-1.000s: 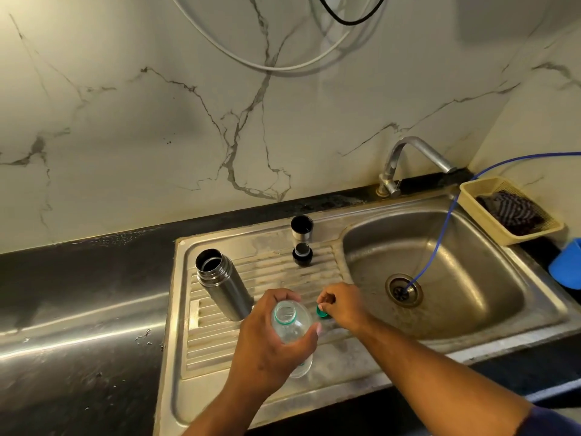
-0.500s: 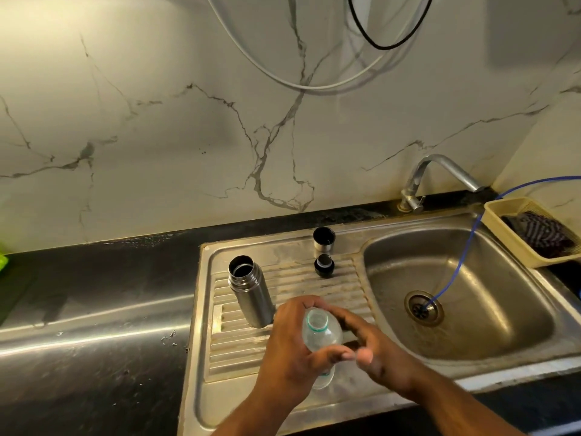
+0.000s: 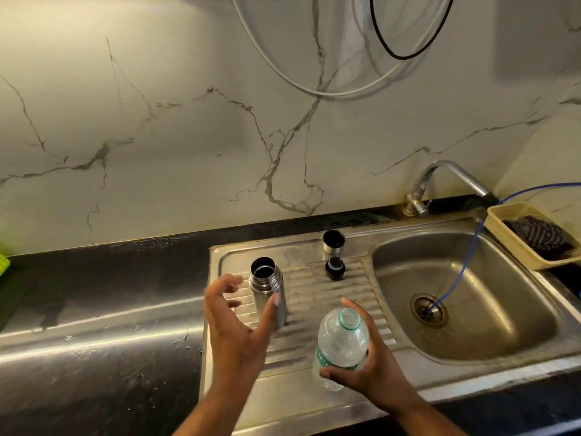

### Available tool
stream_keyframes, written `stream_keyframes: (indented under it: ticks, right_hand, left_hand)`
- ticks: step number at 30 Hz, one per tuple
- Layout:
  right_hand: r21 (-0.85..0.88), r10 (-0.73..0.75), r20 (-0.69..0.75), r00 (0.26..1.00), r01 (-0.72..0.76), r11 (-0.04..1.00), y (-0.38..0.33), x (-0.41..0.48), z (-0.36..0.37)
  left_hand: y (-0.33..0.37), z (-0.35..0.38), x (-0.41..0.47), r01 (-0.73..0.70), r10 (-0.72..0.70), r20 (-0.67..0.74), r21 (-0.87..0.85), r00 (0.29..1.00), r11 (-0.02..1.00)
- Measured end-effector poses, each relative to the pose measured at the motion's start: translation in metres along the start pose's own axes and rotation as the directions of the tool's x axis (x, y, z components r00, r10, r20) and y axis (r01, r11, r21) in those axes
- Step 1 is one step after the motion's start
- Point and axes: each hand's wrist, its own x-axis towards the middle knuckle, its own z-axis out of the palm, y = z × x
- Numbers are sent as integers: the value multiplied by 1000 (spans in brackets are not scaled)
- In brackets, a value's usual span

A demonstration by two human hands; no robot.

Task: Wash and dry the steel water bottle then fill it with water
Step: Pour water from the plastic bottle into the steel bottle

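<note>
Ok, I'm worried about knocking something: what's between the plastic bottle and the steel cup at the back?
In the head view, a small black stopper stands on the draining board, just in front of the cup.

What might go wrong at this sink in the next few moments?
The steel bottle stands uncapped on the ribbed drainboard; the open left hand close beside it might knock it over. The plastic bottle held in the right hand is uncapped too, so any water in it may spill past the steel bottle's narrow mouth during pouring.
</note>
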Motion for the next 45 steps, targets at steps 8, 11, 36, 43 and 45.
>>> stream_keyframes:
  ticks: [8,11,36,43,45]
  right_hand:
    - [8,20,-64,998,-19,1000,1,2,12]
    - [19,38,-82,996,-36,999,2,3,16]
    - [-392,-46,40,998,58,918,-90,69,-14]
    - [-517,-43,176,983,129,846,-100,91,-21]
    - [-569,-41,232,972,170,805,-101,96,-21]
  left_hand:
    - [-39,5,62,128,-176,450,135,875,983]
    - [-45,11,63,113,-170,500,143,849,983]
    - [-53,-4,53,-22,-81,470,210,879,978]
    - [-55,-2,39,-33,-70,422,232,904,972]
    - [-56,-2,39,-33,-71,430,229,900,973]
